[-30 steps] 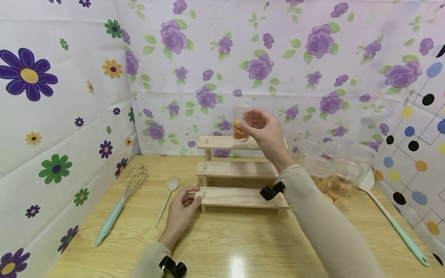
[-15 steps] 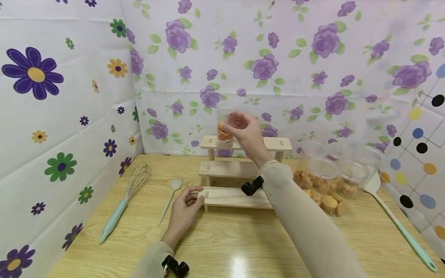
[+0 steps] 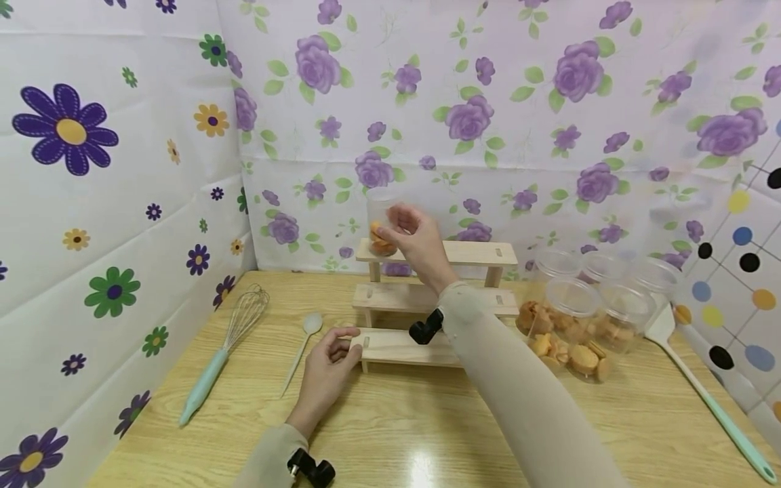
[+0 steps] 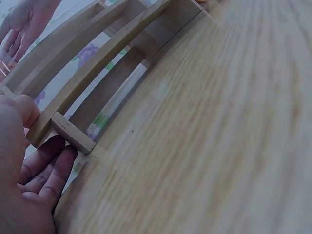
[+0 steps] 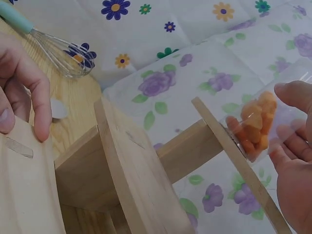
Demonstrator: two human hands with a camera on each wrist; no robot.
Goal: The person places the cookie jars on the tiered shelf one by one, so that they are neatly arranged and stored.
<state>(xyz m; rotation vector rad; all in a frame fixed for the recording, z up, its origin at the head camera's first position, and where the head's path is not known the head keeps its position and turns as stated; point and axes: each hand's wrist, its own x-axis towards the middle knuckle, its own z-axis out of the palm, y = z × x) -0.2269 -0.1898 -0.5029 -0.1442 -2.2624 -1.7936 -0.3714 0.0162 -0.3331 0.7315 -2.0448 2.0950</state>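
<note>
A three-tier wooden display rack [image 3: 390, 344] stands on the table against the flowered backdrop. My right hand [image 3: 419, 242] holds a clear jar [image 3: 377, 209] upright at the left end of the top tier. Orange cookie-like pieces [image 5: 258, 122] fill the lower part of the jar in the right wrist view, where its base meets the shelf board or sits very close to it. My left hand [image 3: 327, 369] grips the left end of the lowest tier. In the left wrist view, that hand [image 4: 29, 180] has fingers beneath the board beside its leg.
Several clear lidded jars [image 3: 572, 301] with cookies stand together right of the rack. Beyond them lies a spatula [image 3: 689, 376] with a mint handle. A whisk [image 3: 213, 366] and a pale spoon [image 3: 311, 324] lie to the left on the wood-grain table [image 3: 390, 427].
My right hand has carried the jar left and slightly down, from above the top tier to its left end. My left hand has kept its grip on the rack.
</note>
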